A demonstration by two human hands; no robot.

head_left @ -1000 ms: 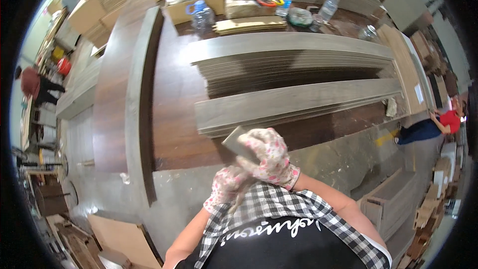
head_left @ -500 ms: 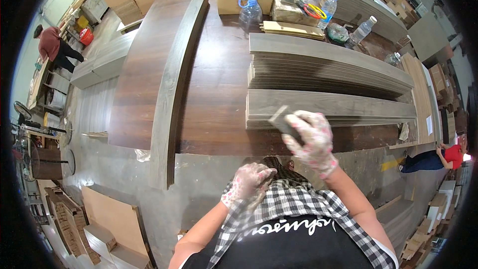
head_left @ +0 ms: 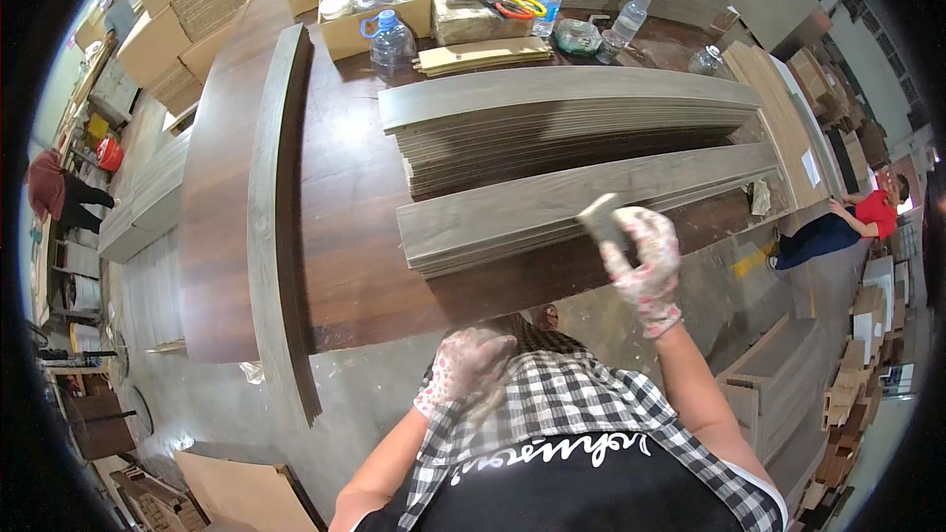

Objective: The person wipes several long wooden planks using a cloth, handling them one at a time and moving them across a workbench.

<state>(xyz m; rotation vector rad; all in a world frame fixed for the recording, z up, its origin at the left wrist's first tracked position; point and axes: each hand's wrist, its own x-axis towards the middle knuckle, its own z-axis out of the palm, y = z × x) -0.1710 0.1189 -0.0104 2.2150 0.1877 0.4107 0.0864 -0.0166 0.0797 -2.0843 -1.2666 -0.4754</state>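
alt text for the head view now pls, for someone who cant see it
A person's gloved right hand holds a small block at the nearer stack of grey boards on a brown table; the gloved left hand is by the checked garment. Beyond are another board stack, plastic bottles and an open carton.

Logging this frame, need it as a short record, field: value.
Right hand: gloved, holding a small block at the front board stack; contact unclear
Left hand: gloved, by the checked cloth; grip unclear
Table: dark brown; rear board stack behind the front board stack
Left side: long board overhanging the near edge
Table back: jug, scissors
Others: person at far right
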